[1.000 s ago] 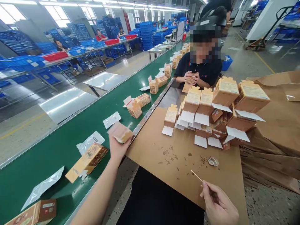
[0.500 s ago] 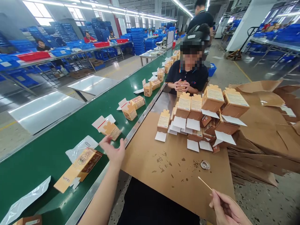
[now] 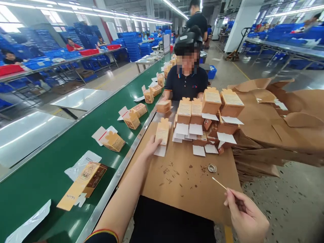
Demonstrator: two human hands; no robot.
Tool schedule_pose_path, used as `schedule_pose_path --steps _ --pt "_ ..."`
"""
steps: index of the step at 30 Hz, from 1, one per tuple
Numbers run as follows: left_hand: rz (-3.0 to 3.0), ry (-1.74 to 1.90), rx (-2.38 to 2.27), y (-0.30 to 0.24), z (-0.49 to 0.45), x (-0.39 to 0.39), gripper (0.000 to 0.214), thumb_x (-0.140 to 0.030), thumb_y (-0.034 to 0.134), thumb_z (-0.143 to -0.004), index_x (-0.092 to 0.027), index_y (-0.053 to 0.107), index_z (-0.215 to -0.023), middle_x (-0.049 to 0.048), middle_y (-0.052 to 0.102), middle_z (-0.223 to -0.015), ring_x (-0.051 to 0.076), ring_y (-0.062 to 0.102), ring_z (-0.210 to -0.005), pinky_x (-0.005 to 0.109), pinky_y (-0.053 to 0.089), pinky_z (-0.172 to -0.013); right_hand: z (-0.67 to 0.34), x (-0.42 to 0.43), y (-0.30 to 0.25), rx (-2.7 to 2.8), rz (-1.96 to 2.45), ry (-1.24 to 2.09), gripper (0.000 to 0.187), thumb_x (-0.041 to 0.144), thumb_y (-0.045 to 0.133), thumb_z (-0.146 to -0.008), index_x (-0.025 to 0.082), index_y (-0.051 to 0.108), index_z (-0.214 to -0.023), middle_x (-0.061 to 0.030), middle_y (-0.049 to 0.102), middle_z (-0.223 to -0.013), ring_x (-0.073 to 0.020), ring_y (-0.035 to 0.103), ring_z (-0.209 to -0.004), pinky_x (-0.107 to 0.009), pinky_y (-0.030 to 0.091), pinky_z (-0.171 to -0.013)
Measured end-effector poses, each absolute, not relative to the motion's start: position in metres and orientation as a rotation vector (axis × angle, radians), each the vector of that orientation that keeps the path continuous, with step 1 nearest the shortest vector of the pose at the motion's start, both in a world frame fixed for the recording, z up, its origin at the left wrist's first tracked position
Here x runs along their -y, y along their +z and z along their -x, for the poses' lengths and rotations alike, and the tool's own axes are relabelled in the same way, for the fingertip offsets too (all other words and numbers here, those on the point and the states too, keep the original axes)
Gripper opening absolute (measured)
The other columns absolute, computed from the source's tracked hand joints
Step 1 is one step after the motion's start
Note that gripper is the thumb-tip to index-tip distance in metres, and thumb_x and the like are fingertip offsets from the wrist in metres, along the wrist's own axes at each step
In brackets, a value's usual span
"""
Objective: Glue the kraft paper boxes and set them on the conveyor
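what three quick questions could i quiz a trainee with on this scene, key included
1. Open: What does the right hand pinch?
2. True or false: The left hand is at a carton, while the right hand is away from the cartons.
3. Multiple choice: What colour is the tabletop around the small round dish? a) green b) brown c) blue

Key: 1. A thin stick with a pale tip; 2. True; 3. b

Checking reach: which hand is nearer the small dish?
Right: the right hand, pinching a swab, is at the near right of the dish; the left hand, at a box, is farther left.
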State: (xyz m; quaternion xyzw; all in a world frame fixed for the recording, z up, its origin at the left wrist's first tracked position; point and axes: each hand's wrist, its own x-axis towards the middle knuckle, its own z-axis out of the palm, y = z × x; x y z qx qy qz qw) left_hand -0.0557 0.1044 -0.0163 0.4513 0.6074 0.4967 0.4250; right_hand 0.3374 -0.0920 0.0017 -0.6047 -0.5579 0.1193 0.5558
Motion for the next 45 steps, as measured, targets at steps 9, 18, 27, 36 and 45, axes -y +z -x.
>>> schedule_pose_path --steps 9,18,27,36,45 --pt "-0.668 1.272 -1.263 -0.031 0.039 0.025 0.091 -0.056 0.118 -0.058 -0.019 0.081 -0.132 0.0209 0.088 -0.144 0.049 0.081 -0.141 0.062 0.065 -0.122 -0.351 0.038 -0.009 1.583 1.516 0.033 0.052 0.058 0.065 -0.117 0.025 0.088 -0.085 -0.0065 0.083 -0.074 -0.0183 0.072 -0.058 -0.029 0.063 -0.062" --pt "-0.84 1.08 -1.242 -0.014 0.026 0.017 0.085 -0.055 0.119 -0.063 -0.022 0.075 -0.128 0.019 0.087 -0.146 0.044 0.082 -0.142 0.063 0.064 -0.127 -0.343 0.045 -0.004 1.587 1.408 0.066 0.034 0.044 0.074 -0.116 0.025 0.089 -0.093 -0.0044 0.083 -0.075 -0.0183 0.073 -0.057 -0.03 0.063 -0.06" --pt "-0.918 1.059 -1.25 -0.016 0.025 0.022 0.082 -0.057 0.116 -0.069 -0.023 0.073 -0.13 0.0185 0.087 -0.143 0.044 0.083 -0.141 0.063 0.065 -0.126 -0.22 0.078 -0.027 1.72 1.135 0.554 0.027 0.021 0.067 -0.115 0.025 0.083 -0.093 0.0002 0.078 -0.074 -0.0142 0.072 -0.059 -0.023 0.061 -0.059" --pt "-0.933 1.1 -1.24 -0.017 0.021 0.026 0.082 -0.05 0.116 -0.068 -0.024 0.072 -0.133 0.0162 0.086 -0.144 0.042 0.08 -0.145 0.061 0.062 -0.129 -0.222 0.064 -0.039 1.723 1.12 0.584 0.028 0.021 0.067 -0.114 0.024 0.083 -0.091 -0.0009 0.078 -0.074 -0.0142 0.07 -0.057 -0.023 0.059 -0.058" --pt "-1.052 1.119 -1.471 -0.023 0.005 0.055 0.067 -0.031 0.111 -0.065 -0.032 0.076 -0.121 0.0091 0.086 -0.123 0.044 0.082 -0.126 0.06 0.065 -0.116 -0.263 0.091 -0.021 1.582 1.236 0.549 0.023 0.023 0.072 -0.114 0.024 0.085 -0.095 -0.0021 0.081 -0.076 -0.0148 0.071 -0.056 -0.025 0.062 -0.056"
